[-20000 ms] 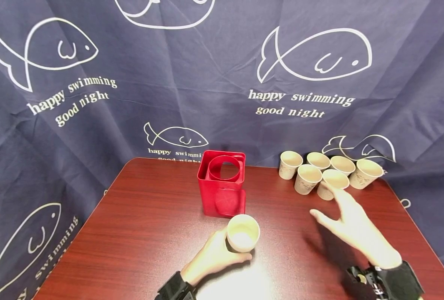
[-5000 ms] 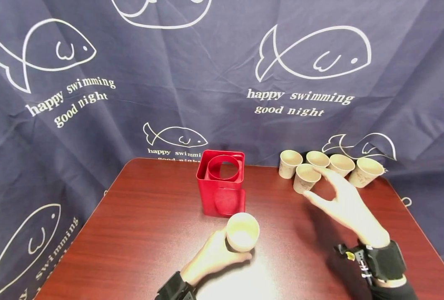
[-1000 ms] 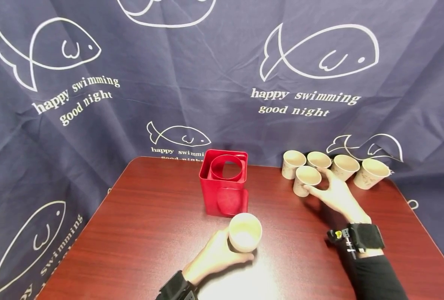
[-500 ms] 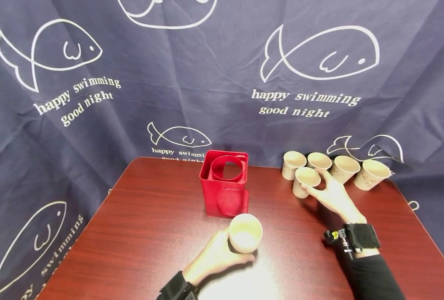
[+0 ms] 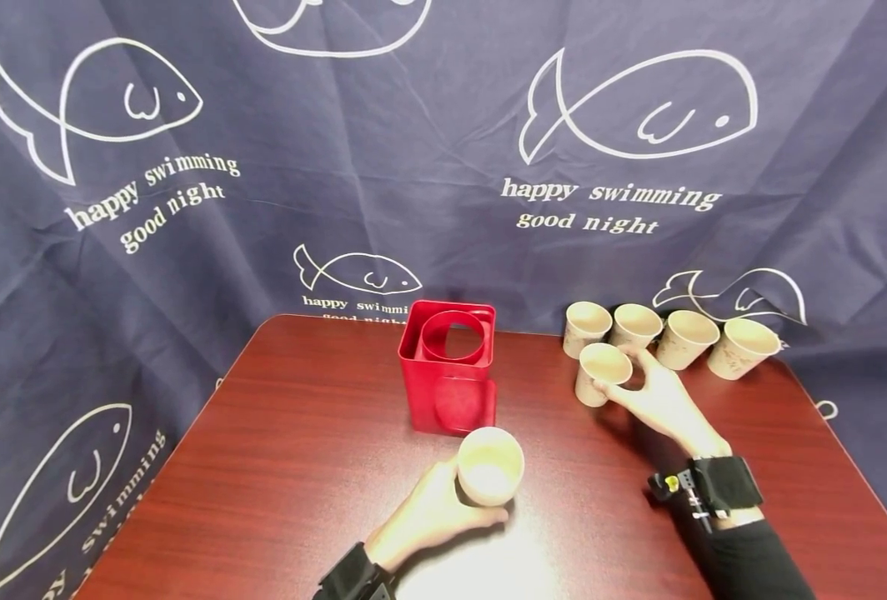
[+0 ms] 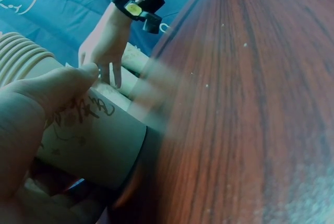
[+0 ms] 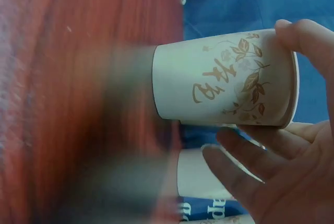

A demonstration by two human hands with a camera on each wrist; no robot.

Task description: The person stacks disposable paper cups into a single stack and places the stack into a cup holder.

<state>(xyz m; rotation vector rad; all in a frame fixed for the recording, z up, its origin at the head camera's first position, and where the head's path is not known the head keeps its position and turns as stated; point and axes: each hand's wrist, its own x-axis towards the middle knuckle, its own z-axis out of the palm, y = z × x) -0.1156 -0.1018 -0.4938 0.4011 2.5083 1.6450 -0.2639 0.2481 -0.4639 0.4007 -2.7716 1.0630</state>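
Right wrist view — right hand (image 7: 292,182) grips paper cup (image 7: 224,80) w/ brown leaf print, thumb on rim.

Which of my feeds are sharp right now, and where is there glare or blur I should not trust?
Head view: sharp throughout, but a bright glare patch on the table sits just in front of the left hand. Left wrist view: the stack of cups is clear, the tabletop beside it smears. Right wrist view: the printed cup in the right hand is crisp, the table below blurred.

From head height we look forward and down over the table (image 5: 278,467); our wrist views sit close, each sharing a paper cup (image 7: 229,80) with it.
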